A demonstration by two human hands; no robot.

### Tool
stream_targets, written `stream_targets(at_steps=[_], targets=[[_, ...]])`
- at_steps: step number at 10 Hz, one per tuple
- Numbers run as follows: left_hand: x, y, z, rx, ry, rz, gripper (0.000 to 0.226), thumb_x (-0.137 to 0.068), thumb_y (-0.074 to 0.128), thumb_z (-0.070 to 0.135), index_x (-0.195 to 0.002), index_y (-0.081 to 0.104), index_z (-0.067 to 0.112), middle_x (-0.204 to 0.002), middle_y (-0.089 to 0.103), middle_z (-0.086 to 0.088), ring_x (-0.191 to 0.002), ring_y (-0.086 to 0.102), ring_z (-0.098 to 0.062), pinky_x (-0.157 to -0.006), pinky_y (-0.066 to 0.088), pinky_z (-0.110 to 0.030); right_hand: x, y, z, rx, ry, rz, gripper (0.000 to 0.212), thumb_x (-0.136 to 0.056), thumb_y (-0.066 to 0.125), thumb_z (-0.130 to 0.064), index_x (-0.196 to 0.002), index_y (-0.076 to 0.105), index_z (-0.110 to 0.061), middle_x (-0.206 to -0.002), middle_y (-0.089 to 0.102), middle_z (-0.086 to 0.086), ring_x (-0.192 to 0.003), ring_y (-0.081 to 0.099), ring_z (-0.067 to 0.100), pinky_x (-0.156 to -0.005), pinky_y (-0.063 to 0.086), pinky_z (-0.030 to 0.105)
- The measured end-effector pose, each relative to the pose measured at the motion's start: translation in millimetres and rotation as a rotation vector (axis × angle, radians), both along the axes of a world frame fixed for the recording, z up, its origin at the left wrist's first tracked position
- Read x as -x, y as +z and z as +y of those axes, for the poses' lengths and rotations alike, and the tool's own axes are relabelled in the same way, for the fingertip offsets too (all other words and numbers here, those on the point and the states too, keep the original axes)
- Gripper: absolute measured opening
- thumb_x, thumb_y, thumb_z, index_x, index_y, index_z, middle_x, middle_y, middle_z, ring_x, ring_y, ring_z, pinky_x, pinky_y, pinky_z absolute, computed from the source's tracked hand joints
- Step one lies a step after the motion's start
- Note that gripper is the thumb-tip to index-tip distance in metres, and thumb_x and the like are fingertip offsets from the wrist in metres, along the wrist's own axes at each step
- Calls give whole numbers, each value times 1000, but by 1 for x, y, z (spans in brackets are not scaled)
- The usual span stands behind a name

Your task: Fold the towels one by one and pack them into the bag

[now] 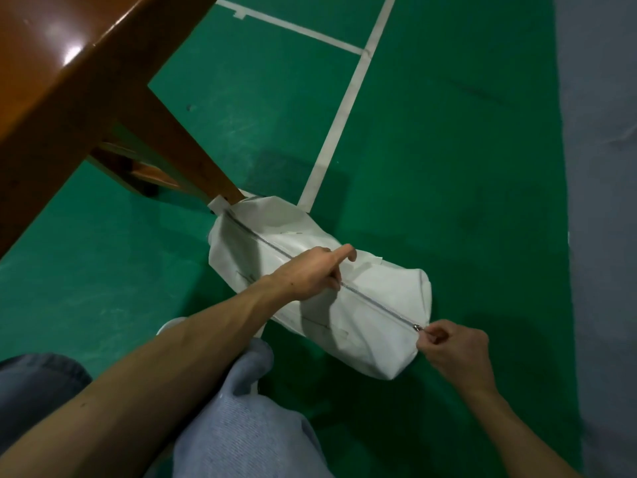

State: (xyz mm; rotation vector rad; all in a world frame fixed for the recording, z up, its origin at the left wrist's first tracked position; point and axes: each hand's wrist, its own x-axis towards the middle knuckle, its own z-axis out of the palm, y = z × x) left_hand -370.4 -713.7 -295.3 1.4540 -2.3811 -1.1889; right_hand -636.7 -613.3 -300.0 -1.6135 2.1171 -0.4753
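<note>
Two hands of mine are on the white bag (372,339), which lies on its side on the green floor (448,150), its long zipper (379,306) facing up and closed along the whole length I can see. My right hand (455,350) is at the bag's near end, thumb and fingers pinching the small metal zipper pull (418,327), which sits right at that end. My left hand (310,270) rests on the middle of the bag beside the zipper, forefinger (341,253) stretched out straight over the cloth and the other fingers curled down against the zipper line; I cannot tell whether they pinch the fabric or only press on it. The bag's far end touches the foot of a brown wooden leg (179,146), which rises to a glossy tabletop (51,46) beyond the bag. A white tape line (339,122) on the floor runs away from the bag's far side. Nearer me than the bag are my knee in pale jeans (241,408) and the toe of a white shoe (169,327).
</note>
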Motion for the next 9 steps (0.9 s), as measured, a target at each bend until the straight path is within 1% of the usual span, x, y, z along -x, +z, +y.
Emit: stream_targets(at_steps=[1, 2, 3, 4, 5, 6, 7, 8, 9], targets=[[2, 2, 3, -8, -5, -7, 44, -90, 62, 4, -127, 42, 16, -95, 68, -3, -77, 57, -14, -77, 46, -24, 14, -2, 12, 57, 26, 75, 11, -63, 74, -15, -55, 68, -10, -46, 61, 2, -47, 57, 17, -57, 43, 23], [-1, 0, 3, -19, 32, 13, 43, -88, 64, 3, -123, 43, 16, -94, 69, -4, -76, 58, -14, -74, 45, -23, 10, -4, 9, -8, -3, 56, 16, -66, 79, -6, -56, 67, -11, -46, 60, 2, -43, 59, 21, -53, 51, 32], [-3, -3, 2, -14, 31, -9, 39, -89, 65, 5, -122, 45, 15, -99, 68, -5, -82, 59, -17, -79, 49, -28, 5, -4, 6, -59, 2, 56, 18, -69, 78, -5, -58, 65, -11, -50, 60, 3, -51, 60, 26, -58, 51, 35], [-1, -5, 0, 30, 23, -38, 33, -92, 60, 8, -123, 48, 14, -104, 66, -6, -89, 60, -22, -83, 49, -32, 9, -2, 8, -90, 45, 76, 17, -72, 77, -11, -63, 64, -17, -61, 62, -1, -61, 59, 25, -61, 49, 36], [-3, -5, -2, 56, 23, -76, 27, -95, 55, 11, -121, 51, 12, -106, 62, -7, -90, 56, -23, -81, 45, -33, 8, 6, 7, -103, 67, 124, 9, -76, 78, -23, -79, 70, -22, -82, 58, -8, -74, 57, 20, -65, 43, 33], [-6, -8, 0, 84, 10, -92, 25, -95, 56, 16, -119, 54, 10, -110, 60, -8, -98, 53, -23, -83, 45, -34, 4, 8, -1, -128, 68, 174, 13, -79, 74, -29, -90, 71, -22, -92, 53, -11, -86, 58, 18, -68, 41, 30], [-11, -4, 1, 75, -25, -144, 24, -94, 57, 20, -117, 56, 11, -114, 57, -8, -104, 51, -24, -81, 40, -31, -6, 11, -8, -104, 132, 203, 22, -78, 75, -28, -98, 72, -18, -98, 58, -6, -97, 58, 23, -73, 46, 33], [-22, 12, 1, 113, -22, -160, 27, -95, 58, 28, -117, 58, 12, -117, 55, -8, -105, 52, -24, -85, 43, -32, -26, 20, -19, -29, 218, 173, 25, -79, 75, -27, -101, 72, -15, -99, 64, 0, -96, 59, 25, -76, 50, 36], [-30, 33, 2, 174, 74, -144, 28, -96, 55, 32, -114, 59, 11, -116, 56, -8, -101, 54, -24, -84, 44, -33, -47, 40, -34, -93, 290, 187, 28, -87, 66, -35, -110, 69, -19, -100, 67, -3, -94, 62, 22, -80, 51, 36]])
